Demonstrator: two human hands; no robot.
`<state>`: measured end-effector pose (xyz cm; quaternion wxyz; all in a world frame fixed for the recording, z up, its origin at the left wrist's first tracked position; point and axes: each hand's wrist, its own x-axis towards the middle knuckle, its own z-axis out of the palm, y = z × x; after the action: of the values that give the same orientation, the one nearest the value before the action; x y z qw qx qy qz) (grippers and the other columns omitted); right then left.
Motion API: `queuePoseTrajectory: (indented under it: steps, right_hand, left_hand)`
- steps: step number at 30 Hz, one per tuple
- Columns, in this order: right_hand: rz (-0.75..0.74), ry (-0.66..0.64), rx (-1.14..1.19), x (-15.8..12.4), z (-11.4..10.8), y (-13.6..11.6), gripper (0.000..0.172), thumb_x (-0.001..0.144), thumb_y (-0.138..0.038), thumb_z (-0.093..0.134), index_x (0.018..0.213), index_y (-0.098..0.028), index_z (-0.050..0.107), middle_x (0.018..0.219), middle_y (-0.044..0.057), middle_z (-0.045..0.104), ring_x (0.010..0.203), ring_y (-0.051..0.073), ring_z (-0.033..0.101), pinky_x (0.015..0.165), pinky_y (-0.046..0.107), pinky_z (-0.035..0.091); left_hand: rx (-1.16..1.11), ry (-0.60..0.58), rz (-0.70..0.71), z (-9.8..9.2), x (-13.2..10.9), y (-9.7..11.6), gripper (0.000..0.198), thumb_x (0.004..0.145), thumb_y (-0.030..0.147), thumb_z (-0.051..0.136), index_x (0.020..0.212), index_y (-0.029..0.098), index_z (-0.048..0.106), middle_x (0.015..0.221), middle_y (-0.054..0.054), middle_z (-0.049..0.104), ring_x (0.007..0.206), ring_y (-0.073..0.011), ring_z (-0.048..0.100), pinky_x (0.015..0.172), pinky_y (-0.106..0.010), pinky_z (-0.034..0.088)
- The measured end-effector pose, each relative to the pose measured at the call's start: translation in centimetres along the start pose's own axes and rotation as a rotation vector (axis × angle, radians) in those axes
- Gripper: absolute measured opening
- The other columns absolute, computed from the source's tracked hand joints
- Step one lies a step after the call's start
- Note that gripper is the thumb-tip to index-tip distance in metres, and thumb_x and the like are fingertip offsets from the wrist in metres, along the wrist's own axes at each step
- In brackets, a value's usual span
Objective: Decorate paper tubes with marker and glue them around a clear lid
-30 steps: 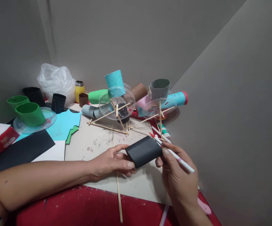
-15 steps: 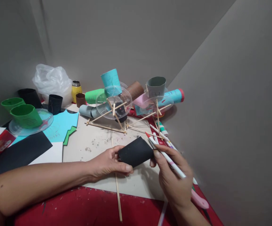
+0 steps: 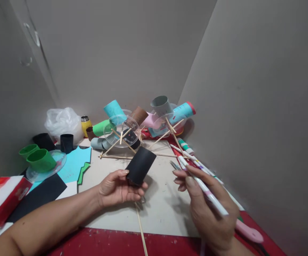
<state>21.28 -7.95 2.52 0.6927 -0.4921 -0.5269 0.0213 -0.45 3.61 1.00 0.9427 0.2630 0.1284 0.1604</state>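
No text is legible; the red packet (image 3: 6,202) bears blurred marks.

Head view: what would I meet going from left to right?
Red-and-white packet, translucent plastic bag, yellow bottle, black paper tube in the left hand, white pen in the right hand, pink handle.

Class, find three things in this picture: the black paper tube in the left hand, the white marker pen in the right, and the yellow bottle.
Black paper tube (image 3: 142,165): head view, on its curved side.
White marker pen (image 3: 209,195): head view, on its barrel.
Yellow bottle (image 3: 85,125): head view, on its body.
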Motion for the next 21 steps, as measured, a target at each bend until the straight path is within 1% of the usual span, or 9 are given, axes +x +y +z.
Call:
queuePoseTrajectory:
  steps: [2, 4, 6, 9, 13, 15, 17, 19, 21]
  right_hand:
    - [-0.114, -0.030, -0.024, -0.2, -0.3, -0.1, 0.035, 0.097, -0.016, 0.065, 0.129, -0.028, 0.070, 0.099, 0.003, 0.081, 0.073, 0.017, 0.074, 0.067, 0.032, 0.062]
    - [-0.252, -0.081, -0.049, -0.2, -0.6, -0.4, 0.045, 0.097, -0.012, 0.063, 0.138, -0.030, 0.066, 0.098, 0.003, 0.079, 0.077, 0.018, 0.073, 0.070, 0.033, 0.061]
    - [-0.365, -0.153, -0.062, 0.0, -0.9, -0.9, 0.051, 0.098, -0.011, 0.061, 0.144, -0.031, 0.060, 0.091, 0.003, 0.076, 0.076, 0.018, 0.072, 0.068, 0.033, 0.060]
    - [-0.446, -0.230, -0.071, 0.4, -1.1, -1.5, 0.053, 0.099, -0.011, 0.059, 0.147, -0.030, 0.057, 0.083, 0.003, 0.071, 0.070, 0.018, 0.067, 0.061, 0.031, 0.056]
    - [-0.451, -0.262, -0.075, 0.5, -0.8, -1.6, 0.051, 0.093, -0.005, 0.061, 0.139, -0.026, 0.063, 0.085, 0.003, 0.071, 0.070, 0.017, 0.067, 0.060, 0.029, 0.054]
    - [-0.418, -0.270, -0.077, 0.4, -0.4, -1.3, 0.050, 0.090, -0.001, 0.062, 0.133, -0.024, 0.066, 0.088, 0.004, 0.072, 0.073, 0.018, 0.069, 0.063, 0.030, 0.055]
    - [-0.390, -0.288, -0.080, 0.2, -0.1, -1.1, 0.047, 0.089, 0.001, 0.062, 0.129, -0.023, 0.068, 0.090, 0.005, 0.074, 0.074, 0.019, 0.071, 0.064, 0.031, 0.056]
    - [-0.376, -0.312, -0.081, 0.1, 0.1, -1.0, 0.044, 0.088, 0.001, 0.062, 0.126, -0.022, 0.068, 0.089, 0.005, 0.074, 0.074, 0.019, 0.071, 0.064, 0.031, 0.055]
    - [-0.364, -0.329, -0.083, 0.1, 0.1, -0.9, 0.042, 0.089, 0.001, 0.061, 0.124, -0.021, 0.068, 0.088, 0.005, 0.073, 0.073, 0.018, 0.070, 0.063, 0.030, 0.055]
  left_hand:
    - [0.005, 0.001, -0.002, -0.2, -0.1, 0.1, 0.063, 0.071, 0.042, 0.087, 0.112, -0.001, 0.066, 0.106, -0.020, 0.074, 0.087, -0.0221, 0.074, 0.076, -0.028, 0.056]
    - [0.045, 0.035, 0.017, -0.2, -0.1, -0.1, 0.063, 0.071, 0.041, 0.088, 0.113, 0.000, 0.064, 0.106, -0.020, 0.074, 0.086, -0.0221, 0.074, 0.076, -0.028, 0.057]
    - [0.120, 0.112, 0.068, 0.2, -0.1, -0.4, 0.061, 0.070, 0.039, 0.090, 0.112, 0.004, 0.064, 0.103, -0.018, 0.074, 0.085, -0.0220, 0.075, 0.077, -0.029, 0.058]
    - [0.272, 0.235, 0.155, 0.9, 0.1, -1.0, 0.059, 0.069, 0.034, 0.093, 0.113, 0.011, 0.062, 0.100, -0.012, 0.072, 0.084, -0.0216, 0.076, 0.078, -0.030, 0.059]
    - [0.412, 0.333, 0.250, 1.4, 0.5, -1.7, 0.060, 0.066, 0.033, 0.095, 0.115, 0.016, 0.063, 0.096, -0.005, 0.068, 0.082, -0.0188, 0.072, 0.079, -0.033, 0.058]
    - [0.460, 0.371, 0.313, 1.4, 0.6, -2.1, 0.061, 0.065, 0.032, 0.096, 0.114, 0.017, 0.064, 0.095, -0.004, 0.068, 0.080, -0.0155, 0.068, 0.079, -0.031, 0.056]
    - [0.510, 0.398, 0.358, 1.5, 0.6, -2.3, 0.061, 0.064, 0.031, 0.097, 0.113, 0.017, 0.064, 0.092, -0.002, 0.067, 0.076, -0.0129, 0.064, 0.075, -0.027, 0.053]
    - [0.549, 0.418, 0.364, 1.5, 0.6, -2.5, 0.060, 0.063, 0.032, 0.097, 0.111, 0.017, 0.064, 0.088, 0.000, 0.067, 0.072, -0.0117, 0.061, 0.070, -0.024, 0.049]
    - [0.558, 0.431, 0.356, 1.6, 0.7, -2.5, 0.061, 0.062, 0.032, 0.097, 0.111, 0.017, 0.063, 0.086, 0.001, 0.066, 0.071, -0.0112, 0.061, 0.069, -0.024, 0.049]
